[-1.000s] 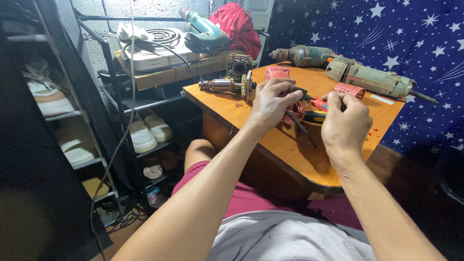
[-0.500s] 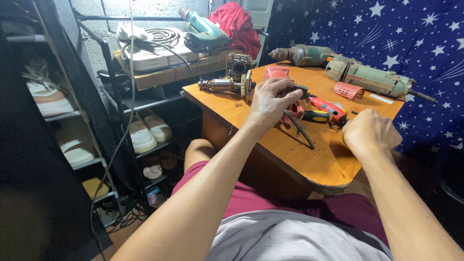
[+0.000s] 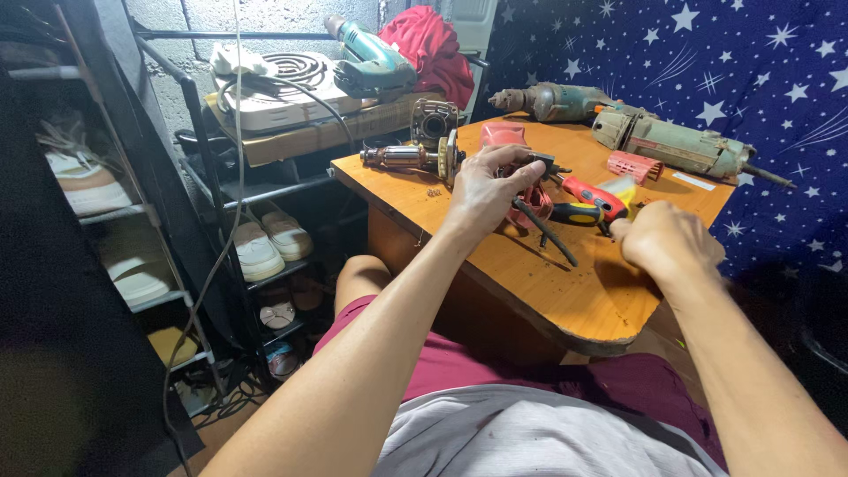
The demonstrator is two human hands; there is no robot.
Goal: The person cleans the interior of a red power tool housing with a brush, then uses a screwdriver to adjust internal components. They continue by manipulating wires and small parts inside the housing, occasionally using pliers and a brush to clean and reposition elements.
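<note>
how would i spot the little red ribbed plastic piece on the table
Start at the orange wooden table and look to its far right edge, below the long grey-green power tool. The red ribbed cover lies there alone, small and slotted, unlike the red-handled tools nearer the hands.

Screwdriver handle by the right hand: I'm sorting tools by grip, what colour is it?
Red and black with a yellow band, on the screwdriver handle, seen in the head view.

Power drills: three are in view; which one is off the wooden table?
The teal drill lying on the cardboard box on the rack, behind the table. The other two, both dull green, lie on the tabletop.
</note>
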